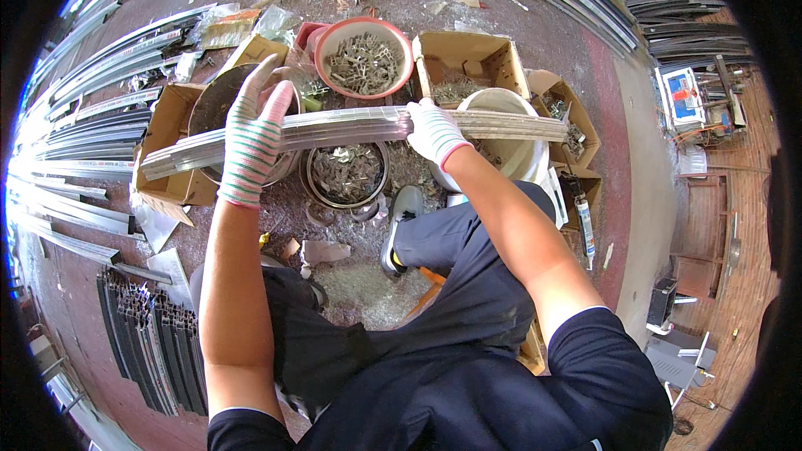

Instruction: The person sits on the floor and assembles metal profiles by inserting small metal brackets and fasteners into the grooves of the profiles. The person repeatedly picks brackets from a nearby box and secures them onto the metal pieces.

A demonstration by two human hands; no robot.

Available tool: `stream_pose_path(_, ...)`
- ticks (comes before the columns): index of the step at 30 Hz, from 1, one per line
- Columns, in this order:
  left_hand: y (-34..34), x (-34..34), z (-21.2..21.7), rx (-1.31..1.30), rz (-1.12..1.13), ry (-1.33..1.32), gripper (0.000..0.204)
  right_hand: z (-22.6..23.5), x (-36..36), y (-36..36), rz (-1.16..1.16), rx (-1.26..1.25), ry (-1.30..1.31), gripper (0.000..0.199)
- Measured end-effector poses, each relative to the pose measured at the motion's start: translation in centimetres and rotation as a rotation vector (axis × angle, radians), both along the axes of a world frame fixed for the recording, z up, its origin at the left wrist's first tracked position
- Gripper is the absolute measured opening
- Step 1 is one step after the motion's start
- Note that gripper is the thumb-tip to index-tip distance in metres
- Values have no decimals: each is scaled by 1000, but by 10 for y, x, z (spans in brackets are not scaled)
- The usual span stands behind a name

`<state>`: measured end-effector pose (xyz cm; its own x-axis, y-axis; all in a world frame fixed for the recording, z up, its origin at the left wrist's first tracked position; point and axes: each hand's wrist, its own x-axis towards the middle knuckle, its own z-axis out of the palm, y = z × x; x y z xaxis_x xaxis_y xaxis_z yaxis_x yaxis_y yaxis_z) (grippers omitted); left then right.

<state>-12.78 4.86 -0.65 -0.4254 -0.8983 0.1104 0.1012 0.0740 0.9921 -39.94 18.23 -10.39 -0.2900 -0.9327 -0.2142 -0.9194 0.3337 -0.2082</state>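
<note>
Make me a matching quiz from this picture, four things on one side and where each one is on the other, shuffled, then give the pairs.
Things:
1. red bowl
2. metal strips
3. steel bowl
4. white bucket

Places:
A. held in both hands
B. just below the strips, centre
C. under the strips, by the right hand
D. beyond the strips, beside a cardboard box

Pairs: 1-D, 2-A, 3-B, 4-C. The left hand grips the strips too.

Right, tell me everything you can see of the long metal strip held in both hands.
The long metal strip is pale silver, ribbed lengthwise, apparently an aluminium profile under clear wrap; whether it is one piece or several cannot be told. It lies roughly level across the picture, above a metal bowl of small metal parts. The gloved left hand grips it left of middle, the gloved right hand right of middle.
</note>
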Motion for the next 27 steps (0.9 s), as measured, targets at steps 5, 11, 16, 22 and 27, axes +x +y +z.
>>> stream_pose_path(5, -12, 8, -7, 30, 58, 0, 45, -4, 2, 0, -24, -15, -15, 44)
stream_pose_path(11, -11, 4, -12, 34, 36, 35, 43, 2, 2, 2, -28, -68, -98, 45)
stream_pose_path(16, -7, 4, -10, -36, 11, -166, 39, 14, -9, -1, 14, 12, -174, 52)
stream_pose_path(22, -6, 4, -11, -66, -8, -222, 35, 19, -22, 1, -10, 9, -263, 57)
stream_pose_path(27, -12, 4, -1, -141, 99, -274, 21, 39, -39, 2, -208, -338, -233, 43)
